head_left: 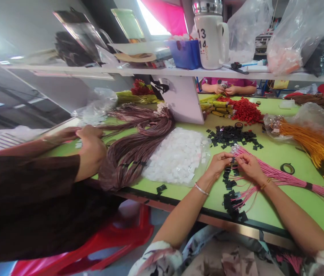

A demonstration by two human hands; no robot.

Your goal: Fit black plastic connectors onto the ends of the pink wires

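My left hand (pixel 220 162) is closed in a pinch on a small black plastic connector housing (pixel 232 160). Close beside it, my right hand (pixel 248 167) pinches at the same spot, apparently on the end of a pink wire, mostly hidden by the fingers. A bundle of pink wires (pixel 284 175) with metal tips runs under and past my right hand, taped in black near its far end. Below my hands, several black housings (pixel 231 202) with pink wires lie along the table's front edge. Loose black housings (pixel 226 135) are heaped just beyond.
A bag of white connectors (pixel 177 155) and brown wire bundles (pixel 130 161) lie to the left, where a co-worker's hands (pixel 90 147) work. Black tape (pixel 287 168) and orange wires (pixel 317 147) are at right. Another person's hands (pixel 225 89) are across the table, below a shelf (pixel 156 71).
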